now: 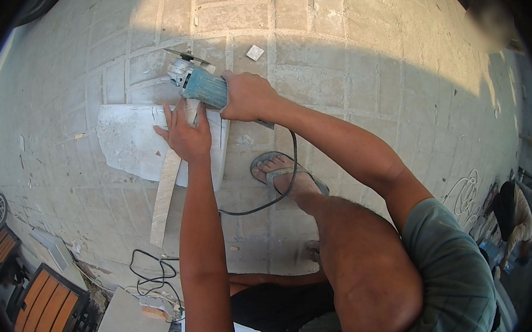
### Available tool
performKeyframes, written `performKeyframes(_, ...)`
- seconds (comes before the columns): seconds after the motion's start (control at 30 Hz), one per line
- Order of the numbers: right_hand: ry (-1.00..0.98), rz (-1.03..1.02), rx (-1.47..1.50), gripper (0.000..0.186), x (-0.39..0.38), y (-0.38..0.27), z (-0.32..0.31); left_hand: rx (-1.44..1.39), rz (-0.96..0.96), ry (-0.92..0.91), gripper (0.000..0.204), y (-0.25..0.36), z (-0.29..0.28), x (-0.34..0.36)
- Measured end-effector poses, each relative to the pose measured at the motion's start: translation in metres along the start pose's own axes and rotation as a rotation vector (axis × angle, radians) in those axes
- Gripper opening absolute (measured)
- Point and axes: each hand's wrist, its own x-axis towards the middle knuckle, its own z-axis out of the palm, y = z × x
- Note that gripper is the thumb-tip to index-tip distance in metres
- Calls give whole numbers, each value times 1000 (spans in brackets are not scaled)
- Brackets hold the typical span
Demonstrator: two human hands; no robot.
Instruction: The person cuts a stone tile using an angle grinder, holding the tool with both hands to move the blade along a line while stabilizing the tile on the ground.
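My right hand (250,97) is wrapped round the teal body of an angle grinder (206,87). The grinder's metal head points left, and its thin disc (188,55) is on the far side, seen nearly edge-on. Under my left hand (190,133) runs a long, narrow beige tile strip (166,197). Its far end shows between my thumb and forefinger, close under the grinder head, while my other fingers spread over a pale slab (130,141). This flat slab, rough at its left edge, lies on the ground beneath the strip. Whether the disc touches the strip I cannot tell.
A black cord (294,158) loops from the grinder past my sandalled foot (279,171). A small tile piece (255,52) lies beyond on the paving. Slatted wooden chairs (48,314), a square tile (132,323) and tangled cable (153,269) are lower left. Another person (516,216) bends at far right.
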Motion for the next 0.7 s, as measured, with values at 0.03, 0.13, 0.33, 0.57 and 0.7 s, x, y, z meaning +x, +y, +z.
performKeyframes(0.03,5,-10,1,56,-1,1,0,0,6,5,47,0,0,0)
performKeyframes(0.13,14,-10,-9,57,-4,8,0,-3,-7,-12,47,5,1,0)
performKeyframes(0.33,4,21,-5,63,-10,11,2,-3,9,30,45,-2,5,-1)
performKeyframes(0.57,-10,33,8,63,-13,10,1,-1,1,27,45,-1,5,-1)
performKeyframes(0.7,-3,34,16,62,-10,8,2,-1,0,20,46,-4,5,-1)
